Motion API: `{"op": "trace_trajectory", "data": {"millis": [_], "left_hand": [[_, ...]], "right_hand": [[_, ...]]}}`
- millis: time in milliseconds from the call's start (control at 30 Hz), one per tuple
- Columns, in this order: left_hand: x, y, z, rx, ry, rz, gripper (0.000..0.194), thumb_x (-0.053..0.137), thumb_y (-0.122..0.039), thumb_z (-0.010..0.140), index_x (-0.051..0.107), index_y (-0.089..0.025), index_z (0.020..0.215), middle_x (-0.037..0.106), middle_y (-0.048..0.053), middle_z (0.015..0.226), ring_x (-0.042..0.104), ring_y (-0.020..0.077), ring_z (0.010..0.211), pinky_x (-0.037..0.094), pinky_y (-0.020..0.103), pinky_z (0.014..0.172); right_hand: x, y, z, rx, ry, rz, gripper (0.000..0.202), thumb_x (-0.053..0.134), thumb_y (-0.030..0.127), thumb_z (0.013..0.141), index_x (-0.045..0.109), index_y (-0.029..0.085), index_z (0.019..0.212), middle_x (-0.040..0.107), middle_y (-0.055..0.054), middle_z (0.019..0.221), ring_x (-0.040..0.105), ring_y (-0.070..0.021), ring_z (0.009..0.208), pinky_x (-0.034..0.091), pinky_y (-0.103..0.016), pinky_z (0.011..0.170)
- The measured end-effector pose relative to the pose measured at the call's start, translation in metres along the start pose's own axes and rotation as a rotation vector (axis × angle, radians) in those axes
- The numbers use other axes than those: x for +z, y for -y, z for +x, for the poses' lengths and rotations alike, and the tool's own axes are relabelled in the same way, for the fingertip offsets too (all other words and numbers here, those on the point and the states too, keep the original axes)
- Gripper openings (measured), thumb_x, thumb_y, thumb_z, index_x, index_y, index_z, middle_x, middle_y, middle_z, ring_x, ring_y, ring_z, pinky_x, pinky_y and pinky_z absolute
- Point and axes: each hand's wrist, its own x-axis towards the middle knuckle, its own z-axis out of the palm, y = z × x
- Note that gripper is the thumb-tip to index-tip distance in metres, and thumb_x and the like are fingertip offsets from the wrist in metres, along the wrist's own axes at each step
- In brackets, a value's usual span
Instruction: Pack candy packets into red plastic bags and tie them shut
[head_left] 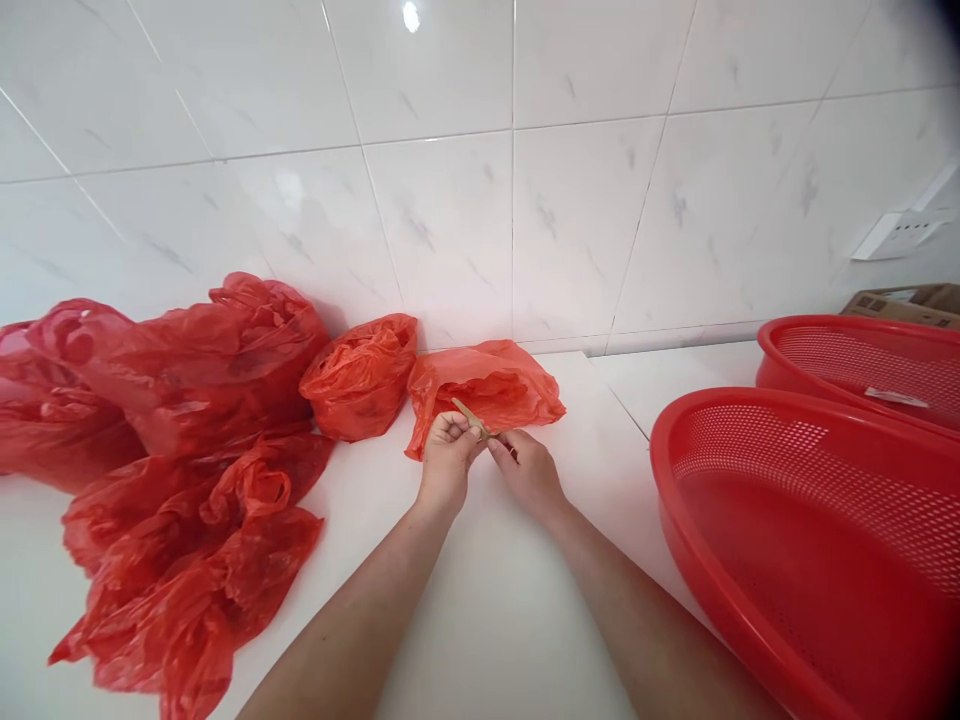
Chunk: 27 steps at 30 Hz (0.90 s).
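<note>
My left hand (448,455) pinches a thin, flat tan strip (466,412) whose free end points up and to the left. At the strip's lower end, the thumb and fingers of my right hand (529,465) are pinched together, almost touching the left fingertips. What the strip is made of I cannot make out. Just behind both hands, an open red plastic bag (517,375) lies on the white table (510,620), its mouth facing me. The inside of that bag is mostly hidden.
To the left stand a small rounded red bag (360,385) and larger filled red bags (217,350), with a crumpled red bag (202,560) in front. On the right are two red perforated baskets (720,410), (862,330), a cardboard box (922,300) and a wall socket (900,235). A tiled wall (450,220) rises behind.
</note>
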Motion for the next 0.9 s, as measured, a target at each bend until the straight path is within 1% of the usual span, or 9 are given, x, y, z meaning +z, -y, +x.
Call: {"op": "trace_trajectory", "data": {"millis": [33, 100, 200, 333, 467, 567, 767, 900], "left_hand": [[-0.002, 0.002, -0.002, -0.048, 0.004, -0.067, 0.026, 0.069, -0.02, 0.067, 0.047, -0.02, 0.081, 0.058, -0.005, 0.073, 0.061, 0.0099, 0.075, 0.049, 0.028, 0.077], [-0.008, 0.006, -0.004, -0.126, 0.008, -0.123, 0.031, 0.071, -0.021, 0.067, 0.047, -0.021, 0.087, 0.06, -0.004, 0.075, 0.063, 0.0107, 0.077, 0.049, 0.029, 0.079], [-0.015, 0.009, -0.005, -0.181, 0.013, -0.063, 0.035, 0.071, -0.026, 0.07, 0.048, -0.021, 0.096, 0.064, 0.0, 0.081, 0.064, 0.0113, 0.078, 0.048, 0.029, 0.078], [-0.02, 0.013, -0.003, -0.161, 0.005, 0.095, 0.034, 0.071, -0.031, 0.069, 0.052, -0.019, 0.094, 0.066, 0.002, 0.084, 0.063, 0.0112, 0.076, 0.047, 0.026, 0.073], [-0.02, 0.015, -0.003, -0.142, 0.013, 0.17, 0.032, 0.074, -0.03, 0.066, 0.056, -0.017, 0.089, 0.067, 0.002, 0.08, 0.063, 0.0122, 0.072, 0.046, 0.025, 0.07], [-0.017, 0.014, -0.005, -0.123, 0.037, 0.225, 0.028, 0.073, -0.03, 0.066, 0.059, -0.017, 0.086, 0.067, 0.001, 0.075, 0.061, 0.0116, 0.069, 0.045, 0.024, 0.067], [-0.016, 0.012, -0.008, -0.096, 0.045, 0.298, 0.022, 0.067, -0.035, 0.072, 0.06, -0.017, 0.084, 0.065, 0.001, 0.073, 0.06, 0.0119, 0.067, 0.045, 0.023, 0.065], [-0.016, 0.014, -0.006, -0.073, 0.012, 0.311, 0.027, 0.067, -0.036, 0.071, 0.059, -0.017, 0.089, 0.064, 0.002, 0.082, 0.059, 0.0115, 0.069, 0.045, 0.022, 0.063]], "right_hand": [[0.0, 0.002, -0.001, -0.014, 0.022, 0.043, 0.031, 0.039, 0.042, 0.088, 0.061, 0.02, 0.085, 0.062, -0.002, 0.081, 0.054, -0.0146, 0.069, 0.039, -0.025, 0.062], [0.001, 0.004, -0.003, -0.02, 0.037, 0.11, 0.029, 0.038, 0.039, 0.089, 0.061, 0.02, 0.089, 0.063, -0.002, 0.08, 0.053, -0.0142, 0.069, 0.039, -0.024, 0.063], [0.001, 0.005, -0.004, 0.022, 0.034, 0.179, 0.03, 0.04, 0.041, 0.088, 0.061, 0.019, 0.088, 0.061, -0.001, 0.074, 0.052, -0.0136, 0.065, 0.04, -0.024, 0.062], [0.001, 0.004, -0.004, 0.041, 0.048, 0.198, 0.03, 0.043, 0.042, 0.086, 0.062, 0.019, 0.088, 0.06, 0.0, 0.073, 0.051, -0.0133, 0.064, 0.041, -0.023, 0.061], [0.003, 0.001, -0.003, 0.051, 0.073, 0.181, 0.026, 0.043, 0.034, 0.085, 0.064, 0.019, 0.089, 0.063, -0.002, 0.078, 0.053, -0.0137, 0.066, 0.042, -0.024, 0.063], [0.004, 0.0, -0.002, 0.067, 0.084, 0.189, 0.025, 0.042, 0.03, 0.084, 0.065, 0.02, 0.086, 0.064, -0.002, 0.079, 0.055, -0.0134, 0.066, 0.044, -0.024, 0.064], [0.005, -0.002, -0.002, 0.085, 0.083, 0.17, 0.027, 0.043, 0.035, 0.084, 0.063, 0.019, 0.076, 0.063, -0.001, 0.072, 0.053, -0.0134, 0.061, 0.042, -0.024, 0.058], [0.006, -0.004, -0.002, 0.094, 0.077, 0.134, 0.028, 0.043, 0.035, 0.084, 0.062, 0.019, 0.071, 0.061, 0.0, 0.067, 0.051, -0.013, 0.058, 0.039, -0.023, 0.055]]}}
